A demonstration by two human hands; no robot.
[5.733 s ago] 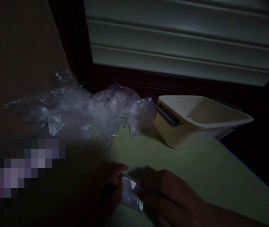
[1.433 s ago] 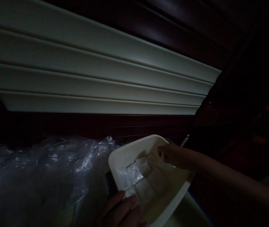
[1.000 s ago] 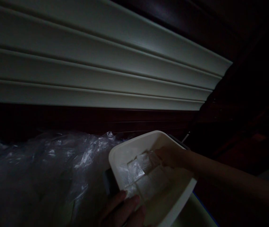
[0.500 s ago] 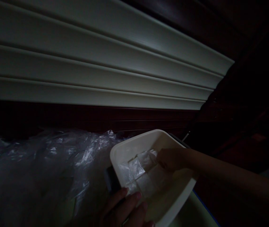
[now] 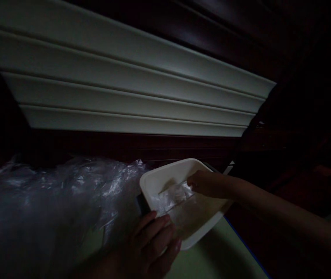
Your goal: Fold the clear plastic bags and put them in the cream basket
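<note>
A cream plastic bin [image 5: 168, 175] stands tilted on the green table. My left hand [image 5: 154, 244] grips its near rim, fingers curled over the edge. My right hand [image 5: 202, 184] reaches inside the bin with fingers bent, touching several small clear plastic packets [image 5: 173, 195] that lie stacked within. In the dim light I cannot make out whether the fingers pinch a packet.
A large heap of crumpled clear plastic wrap [image 5: 61, 197] lies left of the bin. The green table [image 5: 226, 259] has a blue edge on the right. A pale ribbed shutter [image 5: 130, 89] fills the back, with a dark wooden ledge [image 5: 124, 145] under it.
The view has shifted a little, and the bin now sits lower and flatter. My left hand shows more on the rim. My right hand stays on the packets inside.
</note>
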